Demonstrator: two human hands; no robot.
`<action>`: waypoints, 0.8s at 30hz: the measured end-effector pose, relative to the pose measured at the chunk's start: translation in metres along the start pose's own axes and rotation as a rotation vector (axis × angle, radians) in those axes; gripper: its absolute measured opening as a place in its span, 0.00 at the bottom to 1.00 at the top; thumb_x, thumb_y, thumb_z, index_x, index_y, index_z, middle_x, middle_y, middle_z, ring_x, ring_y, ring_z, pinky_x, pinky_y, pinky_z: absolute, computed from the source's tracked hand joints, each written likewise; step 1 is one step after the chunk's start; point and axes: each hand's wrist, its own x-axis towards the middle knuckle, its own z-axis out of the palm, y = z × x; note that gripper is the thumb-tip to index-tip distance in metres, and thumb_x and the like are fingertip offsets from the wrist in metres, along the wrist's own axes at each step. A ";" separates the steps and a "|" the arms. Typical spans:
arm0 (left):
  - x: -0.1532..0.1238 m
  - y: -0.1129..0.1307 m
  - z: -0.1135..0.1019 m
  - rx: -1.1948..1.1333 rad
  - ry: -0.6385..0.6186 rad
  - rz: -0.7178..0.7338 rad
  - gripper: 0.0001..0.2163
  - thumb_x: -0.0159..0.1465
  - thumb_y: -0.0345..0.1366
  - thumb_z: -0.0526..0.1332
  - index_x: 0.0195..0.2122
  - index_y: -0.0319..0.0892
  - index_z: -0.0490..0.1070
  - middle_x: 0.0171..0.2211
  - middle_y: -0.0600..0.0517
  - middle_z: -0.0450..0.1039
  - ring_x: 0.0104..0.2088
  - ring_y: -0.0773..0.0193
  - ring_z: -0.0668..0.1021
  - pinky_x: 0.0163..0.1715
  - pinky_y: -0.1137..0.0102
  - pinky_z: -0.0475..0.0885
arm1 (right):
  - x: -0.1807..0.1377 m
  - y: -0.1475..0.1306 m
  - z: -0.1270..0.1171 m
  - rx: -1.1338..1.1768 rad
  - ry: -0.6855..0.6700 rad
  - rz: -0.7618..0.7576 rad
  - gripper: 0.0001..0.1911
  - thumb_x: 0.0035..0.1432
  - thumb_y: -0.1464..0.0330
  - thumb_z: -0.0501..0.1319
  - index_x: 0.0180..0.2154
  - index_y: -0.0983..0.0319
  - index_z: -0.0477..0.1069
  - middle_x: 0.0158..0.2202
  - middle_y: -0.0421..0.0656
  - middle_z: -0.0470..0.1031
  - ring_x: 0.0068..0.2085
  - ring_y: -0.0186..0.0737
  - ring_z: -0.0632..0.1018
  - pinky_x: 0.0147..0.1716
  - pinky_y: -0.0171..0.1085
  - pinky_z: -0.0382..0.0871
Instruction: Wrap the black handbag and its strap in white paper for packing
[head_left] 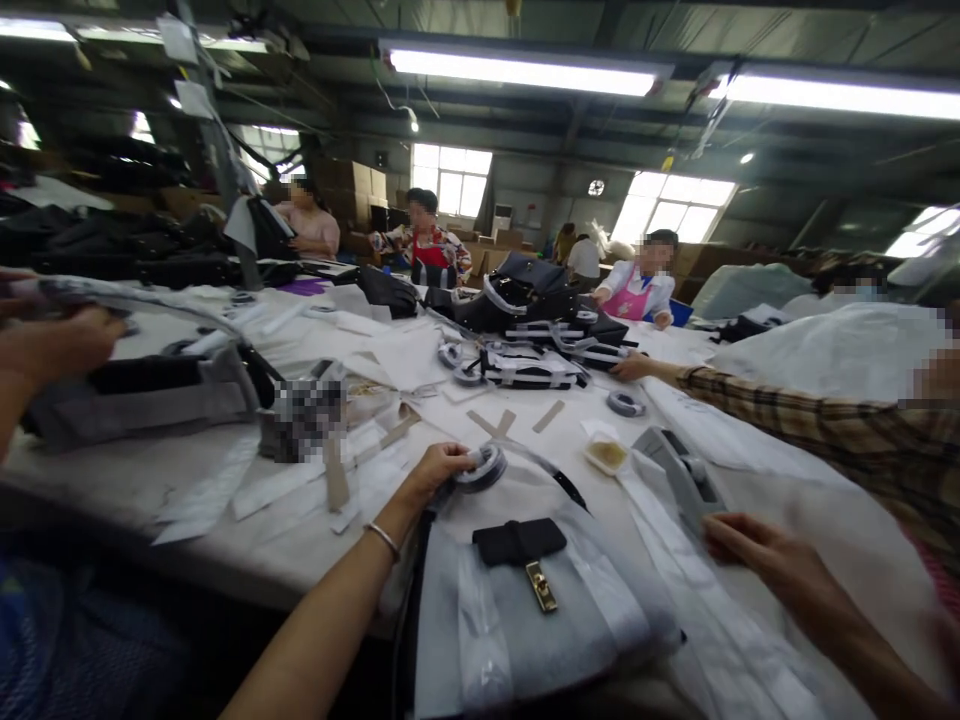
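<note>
From my end I have a bag (pixel 525 650) at the lower centre of the frame, lying on the pale worktable (pixel 262 548), clasp side up. Writing first: any marking on the gold clasp (pixel 541 588) is too small for me to read, and the pixelated patch left of centre hides whatever is under it. Bag look: body under a pale grey-white cover, clear plastic bands (pixel 480 640) running down it, black buckle tab (pixel 517 542) near the top with the clasp hanging from it, dark edge showing along the left side. A dark strap (pixel 568 487) arcs above the bag's top edge. Left hand (pixel 444 465), bangle on the wrist, pinches a grey film-wrapped coil (pixel 484 470) between thumb and fingers at the bag's upper left corner. Right hand (pixel 739 540), lower right, has fingertips drawn together just beside the grey tape dispenser (pixel 679 475); I can't tell whether they pinch anything. Above the bag I log a small tray (pixel 609 456) with something yellowish in it, a second coil (pixel 625 403) and brown strips (pixel 551 416). Right side: a co-worker's plaid sleeve (pixel 795 410) stretches in, that hand (pixel 634 367) at the heap of dark bags (pixel 525 300)
</note>
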 end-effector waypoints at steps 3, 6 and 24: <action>-0.003 0.001 -0.001 -0.083 0.007 0.000 0.19 0.42 0.44 0.73 0.31 0.37 0.75 0.25 0.53 0.75 0.24 0.68 0.74 0.25 0.74 0.66 | -0.013 -0.073 0.074 0.105 -0.290 -0.175 0.20 0.42 0.49 0.66 0.26 0.58 0.76 0.27 0.45 0.78 0.31 0.46 0.78 0.35 0.42 0.75; -0.007 0.002 -0.001 -0.146 -0.007 0.009 0.19 0.41 0.43 0.74 0.30 0.36 0.75 0.25 0.53 0.74 0.23 0.69 0.73 0.25 0.74 0.66 | -0.020 -0.122 0.147 0.158 -0.524 -0.276 0.17 0.48 0.52 0.65 0.27 0.59 0.75 0.25 0.41 0.77 0.29 0.42 0.77 0.33 0.39 0.73; 0.011 -0.011 0.002 -0.343 0.065 0.001 0.13 0.39 0.35 0.71 0.26 0.36 0.74 0.23 0.53 0.73 0.23 0.70 0.72 0.24 0.75 0.64 | 0.024 -0.116 0.223 -0.191 -0.439 -0.268 0.15 0.46 0.55 0.63 0.26 0.61 0.75 0.22 0.41 0.75 0.26 0.40 0.72 0.31 0.40 0.67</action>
